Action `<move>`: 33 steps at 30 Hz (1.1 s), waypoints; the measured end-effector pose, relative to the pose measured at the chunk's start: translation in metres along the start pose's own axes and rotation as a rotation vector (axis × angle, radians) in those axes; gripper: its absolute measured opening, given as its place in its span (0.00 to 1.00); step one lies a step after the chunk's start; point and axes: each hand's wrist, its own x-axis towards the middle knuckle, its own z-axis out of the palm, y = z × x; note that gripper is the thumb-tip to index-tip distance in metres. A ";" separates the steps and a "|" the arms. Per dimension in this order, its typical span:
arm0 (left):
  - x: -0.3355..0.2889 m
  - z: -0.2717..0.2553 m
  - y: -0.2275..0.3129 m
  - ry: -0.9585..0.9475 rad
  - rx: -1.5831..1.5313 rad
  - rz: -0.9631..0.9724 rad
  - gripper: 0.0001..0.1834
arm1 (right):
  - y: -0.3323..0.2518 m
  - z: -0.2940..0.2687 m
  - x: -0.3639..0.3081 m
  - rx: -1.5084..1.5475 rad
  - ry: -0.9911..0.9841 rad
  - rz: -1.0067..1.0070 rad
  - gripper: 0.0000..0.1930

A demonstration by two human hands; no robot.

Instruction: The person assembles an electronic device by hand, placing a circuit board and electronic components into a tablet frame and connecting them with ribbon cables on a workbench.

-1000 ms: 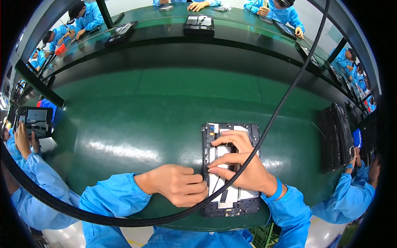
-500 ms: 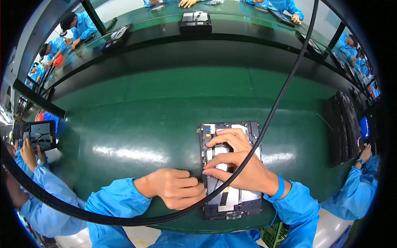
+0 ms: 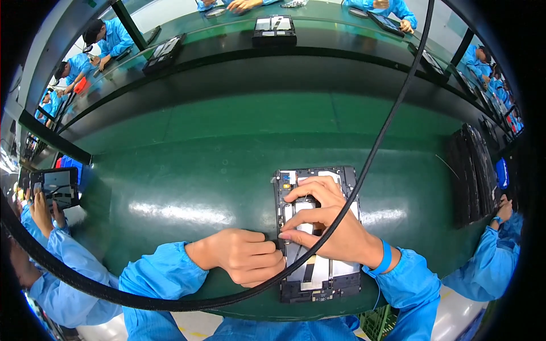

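Observation:
An opened tablet (image 3: 341,274) lies flat on the green work table, its silver battery plates, black tape strips and dark frame facing up. Over its middle is my right hand (image 3: 350,230), with a blue band on the wrist. The right thumb and index finger pinch close together at the tablet's left edge; anything between them is too small to make out. My left hand (image 3: 245,258) is curled closed against the lower left edge of the tablet. Its fingertips are hidden, so what they hold, if anything, does not show.
A black braided cable (image 3: 378,142) loops across the view in front of my hands. Dark flat cases stand in a stack (image 3: 471,176) at the right. On the raised shelf ahead sits another opened device (image 3: 274,31). Co-workers in blue sit around; one at left holds a tablet (image 3: 60,187).
My left hand has shifted very slightly to the right and up. My right hand and the tablet stay nearly in place. At the far table, a co-worker's hands have moved.

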 end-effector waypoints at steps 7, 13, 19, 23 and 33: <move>0.000 0.000 0.002 -0.010 -0.085 -0.014 0.13 | 0.000 0.003 0.000 0.063 0.043 0.008 0.06; -0.004 0.002 -0.003 -0.018 -0.173 -0.069 0.16 | 0.000 0.002 0.000 0.070 0.051 0.008 0.05; 0.001 -0.001 -0.006 -0.051 -0.088 -0.023 0.16 | 0.000 0.001 0.000 0.040 0.035 0.007 0.06; 0.006 -0.004 -0.018 -0.033 0.018 0.029 0.15 | 0.001 0.001 0.002 0.017 0.019 -0.003 0.08; -0.002 -0.002 -0.024 0.006 0.069 0.060 0.16 | 0.002 0.003 -0.001 0.058 0.030 0.022 0.08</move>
